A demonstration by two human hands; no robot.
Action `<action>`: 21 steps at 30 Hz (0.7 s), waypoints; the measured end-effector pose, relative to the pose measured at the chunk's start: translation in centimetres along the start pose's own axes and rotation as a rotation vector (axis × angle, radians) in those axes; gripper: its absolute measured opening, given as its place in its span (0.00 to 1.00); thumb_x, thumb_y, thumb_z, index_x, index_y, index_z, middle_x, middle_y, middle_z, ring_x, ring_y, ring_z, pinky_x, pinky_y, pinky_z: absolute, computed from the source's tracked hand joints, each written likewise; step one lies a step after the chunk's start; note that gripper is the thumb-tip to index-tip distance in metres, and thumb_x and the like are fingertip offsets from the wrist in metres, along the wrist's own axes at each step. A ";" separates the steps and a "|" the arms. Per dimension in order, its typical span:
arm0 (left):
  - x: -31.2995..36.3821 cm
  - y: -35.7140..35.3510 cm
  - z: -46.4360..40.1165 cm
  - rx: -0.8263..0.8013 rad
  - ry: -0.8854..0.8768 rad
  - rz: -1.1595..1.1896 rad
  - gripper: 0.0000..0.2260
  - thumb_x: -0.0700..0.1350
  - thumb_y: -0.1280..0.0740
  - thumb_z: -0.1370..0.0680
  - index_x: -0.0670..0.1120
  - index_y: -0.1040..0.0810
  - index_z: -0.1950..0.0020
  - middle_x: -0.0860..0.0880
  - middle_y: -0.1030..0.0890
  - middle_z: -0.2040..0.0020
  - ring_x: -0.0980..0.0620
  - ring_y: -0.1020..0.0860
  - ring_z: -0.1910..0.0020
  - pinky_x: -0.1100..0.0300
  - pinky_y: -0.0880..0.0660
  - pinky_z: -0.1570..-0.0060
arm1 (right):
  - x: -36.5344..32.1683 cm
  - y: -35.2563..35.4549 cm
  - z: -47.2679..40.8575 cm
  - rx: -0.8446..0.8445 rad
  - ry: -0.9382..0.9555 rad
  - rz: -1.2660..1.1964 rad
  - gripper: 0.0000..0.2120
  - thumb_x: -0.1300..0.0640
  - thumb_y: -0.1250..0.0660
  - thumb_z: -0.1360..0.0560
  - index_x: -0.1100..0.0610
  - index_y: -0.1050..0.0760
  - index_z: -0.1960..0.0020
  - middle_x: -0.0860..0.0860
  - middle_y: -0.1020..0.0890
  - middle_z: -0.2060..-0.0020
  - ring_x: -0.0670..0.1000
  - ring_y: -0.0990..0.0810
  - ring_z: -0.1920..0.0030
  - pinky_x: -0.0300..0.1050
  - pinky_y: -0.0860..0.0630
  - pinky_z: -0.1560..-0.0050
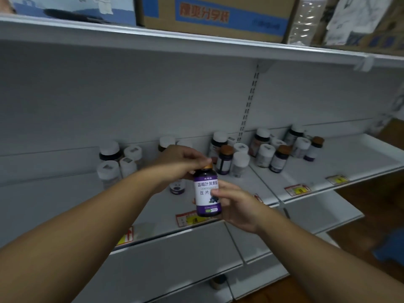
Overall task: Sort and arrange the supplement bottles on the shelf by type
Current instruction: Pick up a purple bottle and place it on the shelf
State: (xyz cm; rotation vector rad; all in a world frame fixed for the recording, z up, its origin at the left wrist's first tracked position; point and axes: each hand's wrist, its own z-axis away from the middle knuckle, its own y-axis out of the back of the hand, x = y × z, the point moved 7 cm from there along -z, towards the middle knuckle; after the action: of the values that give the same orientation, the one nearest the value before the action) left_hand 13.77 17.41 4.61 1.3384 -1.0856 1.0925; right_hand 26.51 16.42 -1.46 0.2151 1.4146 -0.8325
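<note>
A purple-labelled bottle is held upright in front of the shelf, cap pinched by the left hand, body gripped by the right hand. Other bottles are clustered further back on the shelf.

I read 蓝莓叶黄素酯 and 压片 on the bottle label, blurred orange characters on the carton above it, price tags beside it too blurred for me
</note>
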 end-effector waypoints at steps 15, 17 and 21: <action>4.1 -24.2 -6.8 -0.167 -0.022 -0.053 0.03 0.44 0.28 0.30 0.45 0.17 0.59 0.52 0.17 0.68 0.60 0.20 0.68 0.67 0.25 0.71 | -4.1 18.6 15.5 0.188 0.089 0.056 0.21 0.58 0.33 0.35 0.60 0.25 0.42 0.53 0.19 0.55 0.48 0.19 0.57 0.44 0.24 0.53; 4.6 -28.3 -8.4 -0.197 -0.024 -0.059 0.04 0.47 0.27 0.32 0.47 0.17 0.61 0.53 0.16 0.68 0.60 0.20 0.68 0.67 0.24 0.71 | -5.0 22.2 17.9 0.228 0.099 0.072 0.24 0.61 0.32 0.35 0.62 0.27 0.39 0.54 0.20 0.54 0.49 0.21 0.56 0.44 0.25 0.53; 5.7 -34.2 -11.1 -0.247 -0.030 -0.093 0.12 0.53 0.27 0.39 0.49 0.18 0.60 0.53 0.15 0.64 0.58 0.18 0.64 0.64 0.21 0.65 | -6.9 28.2 21.3 0.289 0.095 0.117 0.20 0.65 0.36 0.28 0.63 0.29 0.36 0.55 0.20 0.51 0.51 0.21 0.54 0.46 0.26 0.49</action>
State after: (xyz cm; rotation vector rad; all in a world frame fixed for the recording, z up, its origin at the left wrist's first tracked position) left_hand 48.04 29.70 4.75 1.1989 -1.1292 0.8426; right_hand 61.08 26.28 -0.54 0.5596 1.3513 -0.9380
